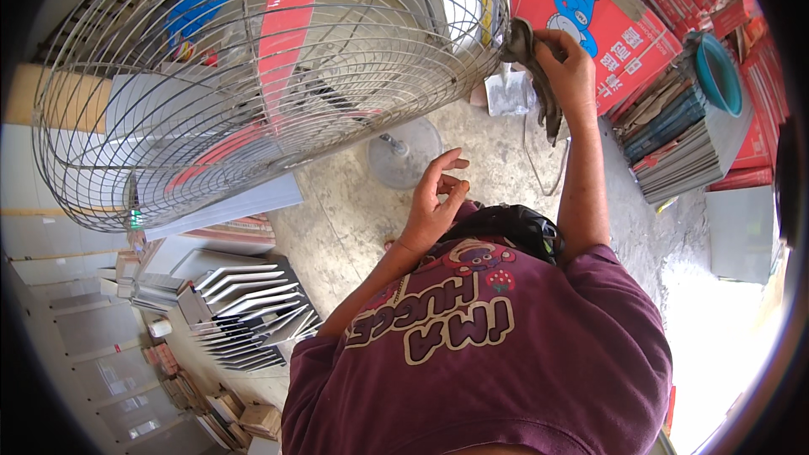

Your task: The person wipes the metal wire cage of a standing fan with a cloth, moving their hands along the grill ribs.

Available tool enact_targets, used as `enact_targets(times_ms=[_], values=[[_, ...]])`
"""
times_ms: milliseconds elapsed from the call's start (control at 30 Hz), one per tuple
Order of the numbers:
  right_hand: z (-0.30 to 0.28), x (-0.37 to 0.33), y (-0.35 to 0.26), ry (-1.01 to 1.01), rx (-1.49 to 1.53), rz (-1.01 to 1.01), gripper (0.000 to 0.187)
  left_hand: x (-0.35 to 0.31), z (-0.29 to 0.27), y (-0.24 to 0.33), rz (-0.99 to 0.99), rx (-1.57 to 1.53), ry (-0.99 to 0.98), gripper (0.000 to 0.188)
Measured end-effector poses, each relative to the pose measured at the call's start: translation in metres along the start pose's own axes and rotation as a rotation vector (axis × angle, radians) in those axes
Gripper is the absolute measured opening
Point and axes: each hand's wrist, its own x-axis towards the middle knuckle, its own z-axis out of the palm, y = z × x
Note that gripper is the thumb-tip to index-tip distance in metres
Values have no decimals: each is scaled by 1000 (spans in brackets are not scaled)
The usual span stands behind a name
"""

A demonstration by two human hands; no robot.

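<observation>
A large pedestal fan with a wire cage (371, 59) and red blades (286, 17) fills the upper left. My right hand (569, 72) is closed on a dirty, dark grey-brown rag (539, 88), pressed to the cage's right rim; part of the rag hangs down below the fingers. In front of my body, my left hand (436, 206) is raised with nothing in it, its fingers loosely curled and apart. It does not touch the fan. The fan's round base (404, 152) stands on the floor beyond that hand.
Red cartons (598, 29) and stacked tiles (687, 147) stand at the right, with a teal basin (718, 74) on top. A rack of tile samples (253, 307) is at the lower left. A dustpan (510, 94) and a thin cable (548, 177) lie near the fan.
</observation>
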Motion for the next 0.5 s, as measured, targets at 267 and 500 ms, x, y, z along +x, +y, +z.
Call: enact_targets(times_ms=[267,500], values=[[-7,-3,-42,-18,530,-13,20,-1,-3,-3,30,-2,27,49],[-18,-12,-80,-20,780,-110,20,-2,-5,-2,-4,-2,13,46]])
